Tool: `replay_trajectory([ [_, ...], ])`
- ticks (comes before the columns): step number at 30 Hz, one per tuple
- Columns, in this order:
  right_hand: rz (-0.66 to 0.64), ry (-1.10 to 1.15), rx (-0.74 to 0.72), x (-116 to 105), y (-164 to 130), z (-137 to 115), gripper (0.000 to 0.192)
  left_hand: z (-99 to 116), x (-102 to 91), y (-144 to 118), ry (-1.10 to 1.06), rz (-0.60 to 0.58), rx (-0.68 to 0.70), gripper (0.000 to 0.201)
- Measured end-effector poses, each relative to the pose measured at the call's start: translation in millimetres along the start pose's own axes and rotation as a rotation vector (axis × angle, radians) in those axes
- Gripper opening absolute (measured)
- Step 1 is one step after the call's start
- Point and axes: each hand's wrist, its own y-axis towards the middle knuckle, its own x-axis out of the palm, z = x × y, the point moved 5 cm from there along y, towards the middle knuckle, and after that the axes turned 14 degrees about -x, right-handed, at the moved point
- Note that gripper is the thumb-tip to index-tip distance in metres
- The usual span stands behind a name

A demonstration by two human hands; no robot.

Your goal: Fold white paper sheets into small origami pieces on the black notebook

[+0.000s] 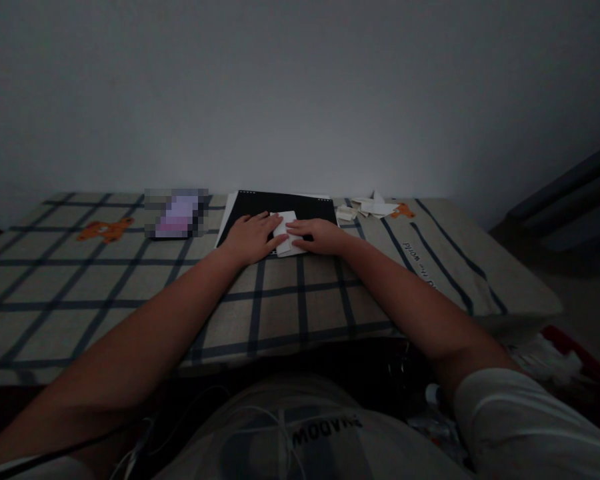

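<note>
While both flat palms pin the folded white paper [286,235] between them, I see neither grip closed around it. My left hand [253,237] and right hand [320,236] press it onto the black mat [300,203], probably to crease it.

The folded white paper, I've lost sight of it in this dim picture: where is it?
In the head view the folded white paper lies mid-table between the left hand and right hand, at the black pad's near edge.
</note>
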Motion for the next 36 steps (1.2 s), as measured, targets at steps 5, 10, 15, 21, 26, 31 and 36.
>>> replay_trajectory([
  [5, 0.025, 0.031, 0.037, 0.6, -0.9, 6.1, 0.043, 3.0, -1.4, -2.6, 0.093, -0.060, -0.042, 0.064],
  [10, 0.029, 0.039, 0.060, -0.2, -0.5, 4.7, 0.041, 7.2, -3.7, -4.6, 0.132, -0.087, -0.095, 0.062],
  [15, 0.019, 0.026, 0.061, 0.9, -0.9, 5.4, 0.042, 7.0, -3.5, -4.7, 0.142, -0.099, -0.106, 0.059],
  [21, 0.012, 0.015, 0.037, 1.8, 0.0, 5.4, 0.043, 6.0, 0.0, -4.2, 0.150, -0.086, -0.116, 0.058],
  [26, 0.009, -0.006, 0.033, 2.6, 0.2, 5.0, 0.043, 7.5, 1.2, -5.0, 0.144, -0.068, -0.110, 0.058],
  [31, 0.002, -0.022, 0.032, 3.8, -0.3, 5.3, 0.043, 8.9, 0.9, -4.8, 0.148, -0.050, -0.055, 0.059],
  [36, -0.025, -0.062, 0.031, 3.6, 0.5, 3.4, 0.044, 8.4, 2.0, -3.8, 0.148, -0.048, -0.030, 0.059],
])
